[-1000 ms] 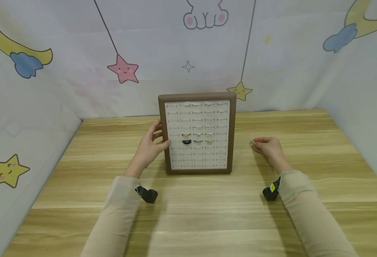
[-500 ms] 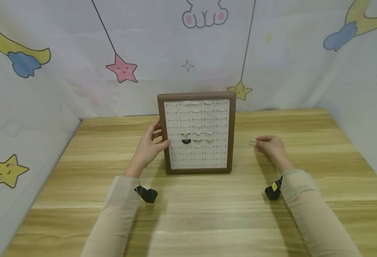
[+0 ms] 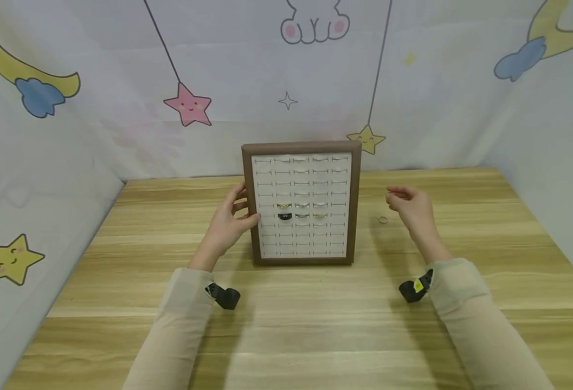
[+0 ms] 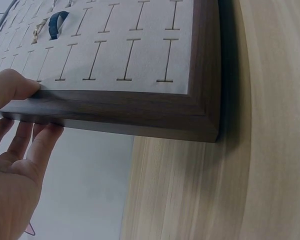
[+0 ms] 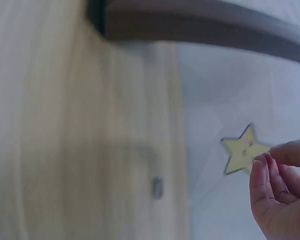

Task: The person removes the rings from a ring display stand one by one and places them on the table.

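An upright ring display board (image 3: pixel 300 235) with a brown frame and slotted pale panel stands on the table. Several rings sit in its middle rows, among them a black ring (image 3: pixel 284 216) and a gold ring (image 3: pixel 283 206). My left hand (image 3: pixel 226 225) grips the frame's left side, thumb at the front and fingers behind. A loose ring (image 3: pixel 382 220) lies on the table right of the board, a blurred ring (image 5: pixel 157 187) in the right wrist view. My right hand (image 3: pixel 411 211) is raised beyond it, thumb and fingertips together; whether they pinch something small is hidden.
The wood-grain table (image 3: pixel 286 336) runs back to a white curtain (image 3: pixel 237 65) printed with stars and moons. Each wrist wears a black camera, the left wrist camera (image 3: pixel 226 297) and the right wrist camera (image 3: pixel 413 291).
My right hand has drawn back from the loose ring and risen, leaving that ring in plain view on the table. My left hand stays on the frame.
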`<state>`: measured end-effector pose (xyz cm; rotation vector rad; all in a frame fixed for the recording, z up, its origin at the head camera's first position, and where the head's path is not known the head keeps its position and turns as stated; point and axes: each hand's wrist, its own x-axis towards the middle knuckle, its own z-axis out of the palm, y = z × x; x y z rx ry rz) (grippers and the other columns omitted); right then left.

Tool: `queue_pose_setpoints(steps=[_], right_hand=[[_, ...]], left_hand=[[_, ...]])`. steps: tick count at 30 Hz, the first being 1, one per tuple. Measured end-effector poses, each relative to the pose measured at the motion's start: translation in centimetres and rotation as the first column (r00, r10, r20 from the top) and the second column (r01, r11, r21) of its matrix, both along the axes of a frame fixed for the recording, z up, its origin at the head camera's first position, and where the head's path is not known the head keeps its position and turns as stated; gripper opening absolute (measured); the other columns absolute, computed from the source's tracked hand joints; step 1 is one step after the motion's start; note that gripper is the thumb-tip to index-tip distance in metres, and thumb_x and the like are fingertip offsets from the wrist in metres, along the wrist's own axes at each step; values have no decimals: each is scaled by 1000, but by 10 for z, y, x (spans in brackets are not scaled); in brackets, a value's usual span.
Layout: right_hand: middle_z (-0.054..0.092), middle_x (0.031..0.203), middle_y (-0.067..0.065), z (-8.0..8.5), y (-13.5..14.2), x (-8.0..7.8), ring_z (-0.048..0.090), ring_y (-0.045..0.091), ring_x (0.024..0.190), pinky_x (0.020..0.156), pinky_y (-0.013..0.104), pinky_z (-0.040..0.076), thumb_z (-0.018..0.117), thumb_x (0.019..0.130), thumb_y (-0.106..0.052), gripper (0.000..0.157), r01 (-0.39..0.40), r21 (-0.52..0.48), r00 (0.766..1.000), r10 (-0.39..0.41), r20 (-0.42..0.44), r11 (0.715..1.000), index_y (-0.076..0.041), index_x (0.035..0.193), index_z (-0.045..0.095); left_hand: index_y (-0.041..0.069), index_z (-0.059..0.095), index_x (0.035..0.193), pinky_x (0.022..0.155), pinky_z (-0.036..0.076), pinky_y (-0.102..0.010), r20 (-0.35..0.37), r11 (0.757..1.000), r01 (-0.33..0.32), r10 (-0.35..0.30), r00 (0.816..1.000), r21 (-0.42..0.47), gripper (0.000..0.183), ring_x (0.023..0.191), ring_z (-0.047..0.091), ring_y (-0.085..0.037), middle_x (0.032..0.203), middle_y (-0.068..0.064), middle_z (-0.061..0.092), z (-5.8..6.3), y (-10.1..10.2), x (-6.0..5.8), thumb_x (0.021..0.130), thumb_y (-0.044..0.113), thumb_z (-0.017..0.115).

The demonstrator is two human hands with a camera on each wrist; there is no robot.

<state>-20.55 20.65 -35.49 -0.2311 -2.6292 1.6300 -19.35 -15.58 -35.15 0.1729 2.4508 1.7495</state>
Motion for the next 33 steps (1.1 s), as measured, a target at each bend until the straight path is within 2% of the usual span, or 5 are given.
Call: queue_pose_setpoints(steps=[6,13,21,28,33], right_hand=[[56,92,-16,27,-20,8,57,-5,82,75,6,51,55,95,-23,38,7,-100,995,-18,-102,995,0,126,56],[60,94,-13,46,-46,21,59,-1,86,78,7,51,59,93,-19,33,-83,-149,973,47,-227,985,3,118,59],[65,109,14,46,-74,31,58,3,89,76,6,48,60,92,-14,24,-193,9,950,189,-247,981,0,112,64],[69,99,14,33,-93,36,63,21,87,74,22,55,62,89,-6,17,-255,211,915,306,-262,944,-1,104,67],[69,99,13,22,-101,39,65,23,90,80,34,58,64,86,-3,16,-286,312,886,374,-275,906,0,102,67]], left_hand=[[16,15,152,111,40,-44,-7,1000,3,-3,1000,15,79,136,36,-31,150,-13,29,1,0,1,88,2,60],[15,15,153,111,40,-45,-8,1000,7,-7,1000,10,79,137,35,-31,151,-14,28,1,0,1,89,2,60],[16,15,152,111,40,-45,-7,1000,7,-7,1000,17,79,137,36,-31,150,-14,29,0,1,1,88,2,60],[16,15,152,112,39,-45,-5,1000,6,-6,1000,13,80,137,36,-31,151,-13,29,1,1,1,88,2,60],[16,15,152,110,41,-44,2,1000,2,-2,1000,9,80,137,36,-31,151,-13,29,1,1,1,88,3,60]])
